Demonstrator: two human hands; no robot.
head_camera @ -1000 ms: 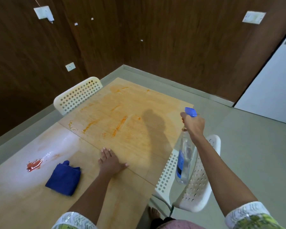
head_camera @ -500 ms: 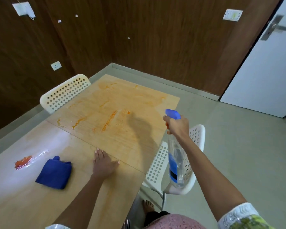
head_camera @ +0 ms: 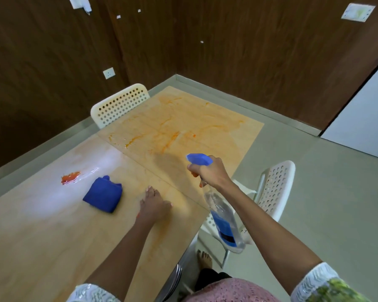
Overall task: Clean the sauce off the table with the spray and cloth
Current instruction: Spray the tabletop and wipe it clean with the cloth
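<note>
My right hand (head_camera: 210,174) grips a clear spray bottle (head_camera: 224,221) by its neck, the blue nozzle (head_camera: 198,159) pointing left over the table's right edge. The bottle hangs tilted below my wrist. My left hand (head_camera: 153,203) rests flat on the wooden table (head_camera: 42,236), fingers straight. A folded blue cloth (head_camera: 103,194) lies just left of that hand. A red sauce blob (head_camera: 70,176) sits beyond the cloth, with a wet sheen beside it. Orange sauce smears (head_camera: 172,136) cover the far half of the table.
A white perforated chair (head_camera: 120,104) stands at the table's far left side. Another white chair (head_camera: 273,188) is at the right, under the bottle. Brown walls close the corner behind; a white door (head_camera: 362,127) is at the right. My bare foot (head_camera: 204,259) is on the floor.
My right hand has brought the spray bottle leftward, from beside the table to above its right edge. The left hand stays flat on the table.
</note>
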